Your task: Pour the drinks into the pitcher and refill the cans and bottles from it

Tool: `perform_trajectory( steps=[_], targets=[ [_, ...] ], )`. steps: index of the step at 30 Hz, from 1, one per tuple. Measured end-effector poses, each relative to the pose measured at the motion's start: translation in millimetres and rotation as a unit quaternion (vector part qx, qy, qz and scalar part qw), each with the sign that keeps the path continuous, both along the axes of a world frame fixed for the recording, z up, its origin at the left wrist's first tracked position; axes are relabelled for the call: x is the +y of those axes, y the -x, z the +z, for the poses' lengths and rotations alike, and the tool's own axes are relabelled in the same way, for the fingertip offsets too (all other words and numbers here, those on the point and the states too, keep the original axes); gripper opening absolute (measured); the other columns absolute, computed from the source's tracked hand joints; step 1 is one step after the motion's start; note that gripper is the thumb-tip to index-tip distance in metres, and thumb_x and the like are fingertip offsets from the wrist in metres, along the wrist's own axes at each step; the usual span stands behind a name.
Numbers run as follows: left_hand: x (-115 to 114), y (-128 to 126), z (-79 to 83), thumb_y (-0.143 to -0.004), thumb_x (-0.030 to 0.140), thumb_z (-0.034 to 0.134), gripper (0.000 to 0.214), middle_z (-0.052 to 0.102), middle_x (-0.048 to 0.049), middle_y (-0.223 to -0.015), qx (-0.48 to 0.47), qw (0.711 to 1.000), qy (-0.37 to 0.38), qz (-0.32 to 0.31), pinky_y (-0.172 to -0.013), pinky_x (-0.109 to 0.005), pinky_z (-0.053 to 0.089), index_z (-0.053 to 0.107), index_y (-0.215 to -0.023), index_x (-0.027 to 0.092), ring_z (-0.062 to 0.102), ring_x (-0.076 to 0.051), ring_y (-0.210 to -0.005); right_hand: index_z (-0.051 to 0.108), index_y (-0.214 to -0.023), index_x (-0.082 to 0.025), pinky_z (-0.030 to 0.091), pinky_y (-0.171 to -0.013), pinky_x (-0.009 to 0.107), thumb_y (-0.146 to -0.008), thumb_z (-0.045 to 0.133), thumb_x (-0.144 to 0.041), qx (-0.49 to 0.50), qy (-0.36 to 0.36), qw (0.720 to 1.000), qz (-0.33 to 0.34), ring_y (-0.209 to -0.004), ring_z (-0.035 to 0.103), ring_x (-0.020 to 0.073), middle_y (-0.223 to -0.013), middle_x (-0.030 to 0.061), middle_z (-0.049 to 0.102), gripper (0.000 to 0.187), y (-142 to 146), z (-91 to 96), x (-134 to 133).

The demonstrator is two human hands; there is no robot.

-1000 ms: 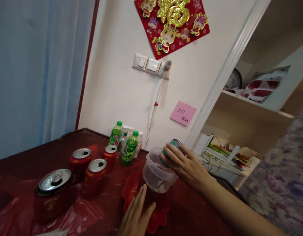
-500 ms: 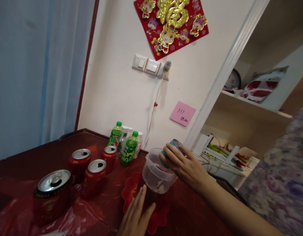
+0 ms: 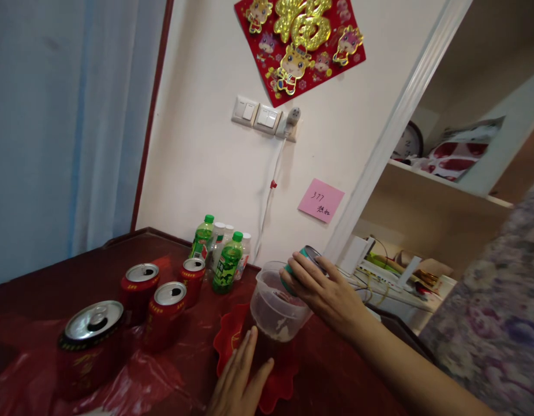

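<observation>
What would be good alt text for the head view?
The right hand tips a green can over a clear cup on a red tray, while the left hand steadies the cup. Four red cans stand left.

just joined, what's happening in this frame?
A person's right hand tips a teal can over a clear plastic container holding dark liquid. The container sits on a red scalloped dish, and the left hand rests against its base. Four opened red cans and some green bottles stand to the left on the dark red table.
</observation>
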State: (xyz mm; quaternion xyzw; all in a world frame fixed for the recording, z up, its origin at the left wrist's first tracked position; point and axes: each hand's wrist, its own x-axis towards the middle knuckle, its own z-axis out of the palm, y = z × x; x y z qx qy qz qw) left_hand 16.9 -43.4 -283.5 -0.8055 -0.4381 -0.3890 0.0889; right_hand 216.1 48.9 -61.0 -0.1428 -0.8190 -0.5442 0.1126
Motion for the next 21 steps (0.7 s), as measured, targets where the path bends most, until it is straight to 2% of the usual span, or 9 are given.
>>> perform_trajectory(
  steps=[3,6,10,13,15,18,21],
  targets=[
    [3.0,-1.1,-3.5,-0.093,0.027,0.065,0.07,0.012,-0.011,-0.164,0.014,1.0,-0.003,0.009,-0.109,-0.044,0.046,0.031,-0.154,0.03,0.034,-0.033,-0.145,0.055,-0.134,-0.018,0.035,-0.101,0.046,-0.098,0.043,-0.016,0.015,-0.003,1.0,-0.009,-0.133,0.042,0.0263,-0.136,0.0094,0.058,0.037,0.9,-0.7,-1.2],
    [5.7,-4.7,-9.8,-0.091,0.011,0.063,0.075,0.01,-0.0084,-0.165,0.009,0.999,-0.013,0.037,-0.109,-0.042,0.046,0.029,-0.154,0.035,0.034,-0.031,-0.145,0.054,-0.135,-0.02,0.034,-0.101,0.047,-0.098,0.044,-0.015,0.038,-0.001,0.999,-0.023,-0.134,0.041,0.0263,-0.137,0.009,0.058,0.039,1.8,-1.4,-2.2],
    [7.5,-8.2,-16.5,-0.089,0.001,0.061,0.084,0.012,-0.0059,-0.164,-0.008,0.998,-0.018,0.064,-0.109,-0.041,0.046,0.025,-0.154,0.04,0.035,-0.029,-0.145,0.053,-0.136,-0.024,0.034,-0.1,0.047,-0.093,0.051,-0.011,0.146,0.053,0.985,-0.069,-0.13,0.046,0.0262,-0.137,0.0084,0.058,0.045,0.0,-2.1,-1.7],
    [6.4,-6.2,-15.6,-0.089,-0.001,0.058,0.081,0.015,-0.0068,-0.164,-0.002,0.998,-0.011,0.054,-0.108,-0.039,0.048,0.028,-0.153,0.038,0.036,-0.028,-0.144,0.052,-0.137,-0.024,0.036,-0.097,0.048,-0.088,0.059,-0.012,0.283,0.119,0.948,-0.088,-0.123,0.052,0.0279,-0.131,0.0095,0.061,0.051,-5.1,0.8,-2.0],
    [4.0,-4.0,-11.9,-0.09,0.002,0.059,0.076,0.02,-0.0084,-0.163,0.008,0.999,0.002,0.039,-0.106,-0.04,0.049,0.03,-0.153,0.036,0.038,-0.029,-0.143,0.051,-0.137,-0.024,0.038,-0.094,0.051,-0.085,0.065,-0.022,0.365,0.147,0.917,-0.073,-0.119,0.053,0.0321,-0.128,0.011,0.062,0.055,-7.8,6.5,-5.0],
    [0.1,-2.4,-3.4,-0.092,0.017,0.063,0.067,0.027,-0.0114,-0.161,0.021,0.999,0.029,0.027,-0.105,-0.044,0.051,0.035,-0.151,0.033,0.038,-0.031,-0.143,0.051,-0.138,-0.025,0.04,-0.092,0.055,-0.081,0.071,-0.04,0.456,0.178,0.872,-0.016,-0.115,0.053,0.0377,-0.125,0.0122,0.063,0.062,-3.4,20.5,-17.2],
    [-1.5,-3.8,4.5,-0.093,0.029,0.064,0.061,0.028,-0.0113,-0.162,0.012,0.999,0.043,0.027,-0.106,-0.046,0.051,0.039,-0.148,0.032,0.038,-0.031,-0.144,0.052,-0.137,-0.027,0.045,-0.09,0.053,-0.08,0.074,-0.045,0.515,0.267,0.812,0.067,-0.111,0.057,0.0359,-0.125,0.0123,0.063,0.064,17.9,31.6,-38.1]
  ],
)
